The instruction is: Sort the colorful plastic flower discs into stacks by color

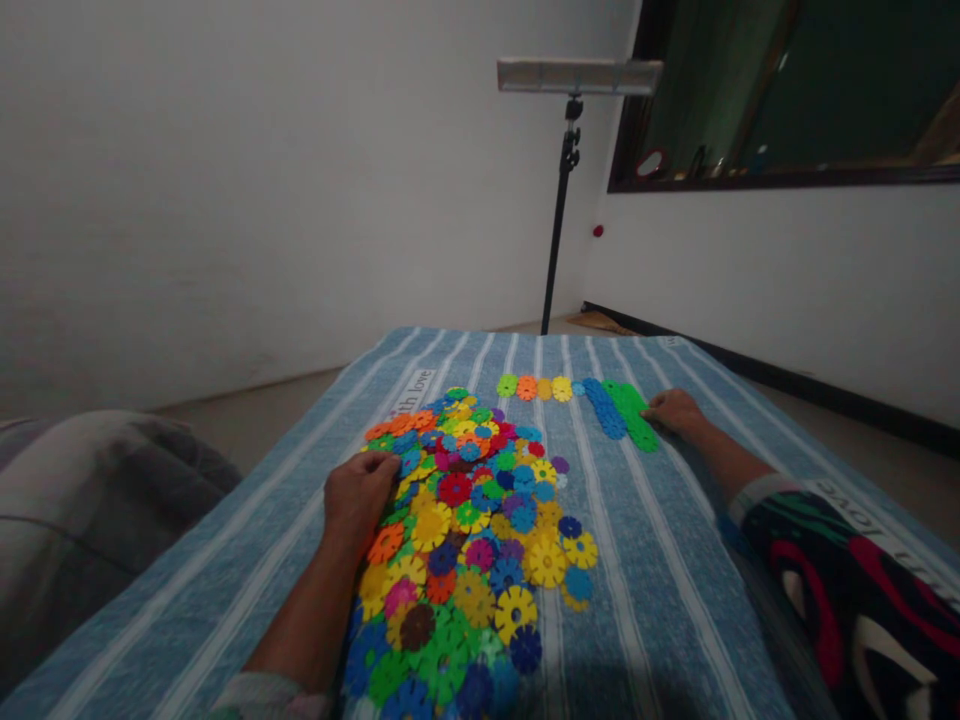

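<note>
A large pile of notched plastic snowflake discs [457, 520] in many colours covers the middle of the table. At the pile's left edge is my left hand [361, 495], its fingers closed beside a blue disc [409, 462]; what they hold, if anything, is hidden. My right hand [677, 410] reaches to the far right, thumb and finger pinched at the edge of a slanted row of overlapping green discs [634, 418]. Whether a disc is between those fingertips is too small to tell. A similar row of blue discs [604, 408] lies alongside, left of the green one.
Shorter groups of yellow discs [562, 389], orange discs [528, 388] and light green discs [507, 385] continue leftward. A blue striped cloth [285, 530] covers the table. Beyond it stands a black stand [557, 220] with a flat panel. A grey-clothed knee [105, 520] is at left.
</note>
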The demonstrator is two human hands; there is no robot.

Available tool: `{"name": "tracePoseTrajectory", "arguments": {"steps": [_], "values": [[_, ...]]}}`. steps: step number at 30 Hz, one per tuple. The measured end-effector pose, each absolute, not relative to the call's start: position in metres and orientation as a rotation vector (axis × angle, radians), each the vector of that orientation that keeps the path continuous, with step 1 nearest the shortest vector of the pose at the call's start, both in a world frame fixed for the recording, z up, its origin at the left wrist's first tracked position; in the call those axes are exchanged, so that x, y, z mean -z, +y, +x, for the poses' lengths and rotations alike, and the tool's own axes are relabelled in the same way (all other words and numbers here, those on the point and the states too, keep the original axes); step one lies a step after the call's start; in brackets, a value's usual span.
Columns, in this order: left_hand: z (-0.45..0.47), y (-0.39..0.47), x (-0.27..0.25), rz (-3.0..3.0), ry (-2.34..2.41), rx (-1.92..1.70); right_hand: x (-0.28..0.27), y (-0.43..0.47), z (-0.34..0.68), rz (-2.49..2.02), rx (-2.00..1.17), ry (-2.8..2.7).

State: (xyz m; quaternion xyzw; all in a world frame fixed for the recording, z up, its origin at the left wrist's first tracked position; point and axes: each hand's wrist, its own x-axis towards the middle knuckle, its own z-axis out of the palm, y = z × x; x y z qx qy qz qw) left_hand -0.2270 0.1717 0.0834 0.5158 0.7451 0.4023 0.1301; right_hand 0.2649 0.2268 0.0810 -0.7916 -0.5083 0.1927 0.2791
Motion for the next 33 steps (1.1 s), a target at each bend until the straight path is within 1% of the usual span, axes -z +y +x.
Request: {"name": "tracePoseTrajectory", "arguments": {"steps": [3, 7, 9, 11, 16, 19, 22, 25, 30, 33], "values": [[-0.228, 0.172, -0.083, 1.505, 2.116, -1.151, -0.081, 0.224, 0.269, -2.139, -0.479, -1.373], [-0.228, 0.172, -0.084, 1.515, 2.132, -1.139, -0.09, 0.222, 0.265, -2.174, -0.232, -1.404], [-0.227, 0.172, -0.084, 1.511, 2.149, -1.114, -0.099, 0.219, 0.249, -2.126, -0.166, -1.466], [-0.227, 0.172, -0.084, 1.512, 2.149, -1.102, -0.109, 0.213, 0.222, -2.015, -0.218, -1.595], [-0.226, 0.171, -0.083, 1.525, 2.126, -1.11, -0.125, 0.191, 0.131, -1.534, -0.622, -2.055], [-0.225, 0.17, -0.084, 1.539, 2.125, -1.098, -0.126, 0.182, 0.087, -1.426, -0.571, -2.26], [-0.224, 0.169, -0.086, 1.535, 2.122, -1.103, -0.125, 0.18, 0.061, -1.502, -0.444, -2.411], [-0.223, 0.168, -0.086, 1.528, 2.128, -1.107, -0.125, 0.18, 0.049, -1.612, -0.4, -2.498], [-0.222, 0.168, -0.088, 1.523, 2.127, -1.111, -0.121, 0.18, 0.044, -1.65, -0.374, -2.492], [-0.222, 0.167, -0.089, 1.526, 2.122, -1.095, -0.116, 0.179, 0.042, -1.611, -0.427, -2.38]]}}
